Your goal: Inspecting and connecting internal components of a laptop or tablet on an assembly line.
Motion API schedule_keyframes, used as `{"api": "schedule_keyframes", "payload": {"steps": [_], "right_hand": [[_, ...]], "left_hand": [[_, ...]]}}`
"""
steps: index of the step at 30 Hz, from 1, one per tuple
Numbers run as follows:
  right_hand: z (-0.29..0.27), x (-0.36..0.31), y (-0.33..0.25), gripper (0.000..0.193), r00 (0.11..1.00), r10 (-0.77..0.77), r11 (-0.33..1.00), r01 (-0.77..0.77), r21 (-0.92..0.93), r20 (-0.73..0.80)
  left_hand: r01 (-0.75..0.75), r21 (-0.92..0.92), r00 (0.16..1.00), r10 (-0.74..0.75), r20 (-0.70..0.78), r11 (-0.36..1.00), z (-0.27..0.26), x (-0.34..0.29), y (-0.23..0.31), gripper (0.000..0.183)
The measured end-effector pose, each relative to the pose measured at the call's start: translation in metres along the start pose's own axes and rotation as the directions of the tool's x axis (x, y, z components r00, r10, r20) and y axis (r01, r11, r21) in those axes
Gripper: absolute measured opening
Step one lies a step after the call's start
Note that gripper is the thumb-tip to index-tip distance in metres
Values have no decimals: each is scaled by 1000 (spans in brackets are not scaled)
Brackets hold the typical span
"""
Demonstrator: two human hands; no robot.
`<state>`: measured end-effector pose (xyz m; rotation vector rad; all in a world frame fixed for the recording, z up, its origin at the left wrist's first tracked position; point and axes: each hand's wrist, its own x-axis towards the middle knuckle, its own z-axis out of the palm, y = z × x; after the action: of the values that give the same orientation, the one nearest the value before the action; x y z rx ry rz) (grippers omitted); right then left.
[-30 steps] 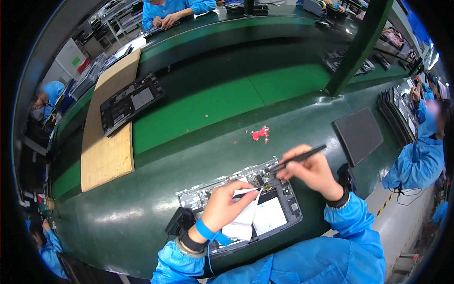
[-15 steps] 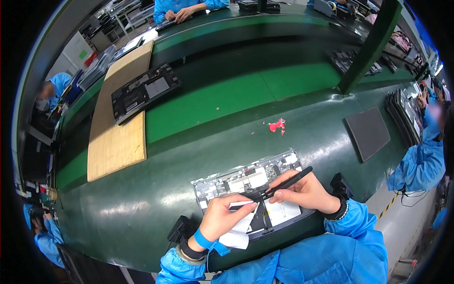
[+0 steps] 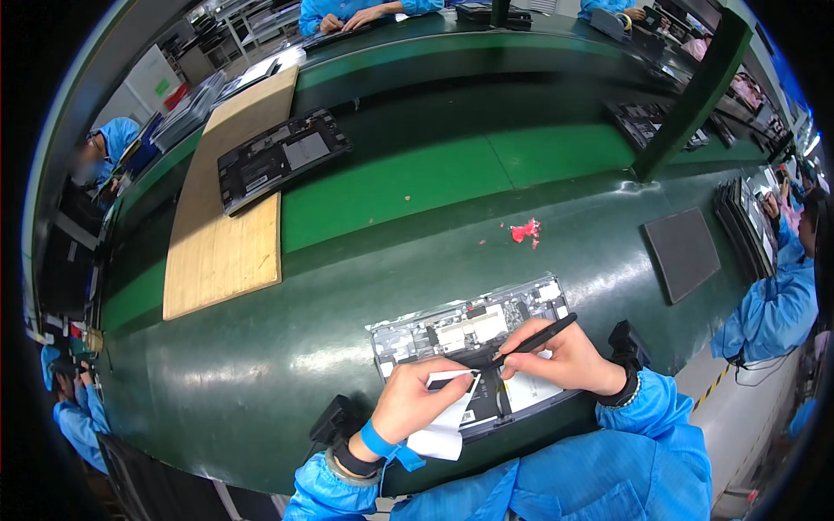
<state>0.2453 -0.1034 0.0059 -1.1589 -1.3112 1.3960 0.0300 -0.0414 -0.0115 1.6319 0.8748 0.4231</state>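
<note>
I see the opened device chassis at lower centre of the frame, its near edge close to the blue-clad torso. The green worktop gives me room leftward of it and upward to the raised green strip.

The wooden board lies upper left, bearing another chassis; red scraps lie above mine, a dark panel to the right. A green post blocks my upper right.

My left hand pinches a white sheet; my right hand pinches a slim black tool. A second ago that hand was at the chassis's upper right; now it's beside the left fingertips.
</note>
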Motion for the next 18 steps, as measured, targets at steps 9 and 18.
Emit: {"api": "schedule_keyframes", "payload": {"steps": [9, 18], "right_hand": [[11, -7, -3, 15, 964, 40, 984, 7, 177, -262], [25, 9, 18, 16, 913, -55, 991, 0, -137, -404]], "left_hand": [[-75, 7, 994, 75, -83, 997, -32, -6, -10, 11], [-330, 571, 939, 325, 114, 752, -37, 16, -4, 9]]}}
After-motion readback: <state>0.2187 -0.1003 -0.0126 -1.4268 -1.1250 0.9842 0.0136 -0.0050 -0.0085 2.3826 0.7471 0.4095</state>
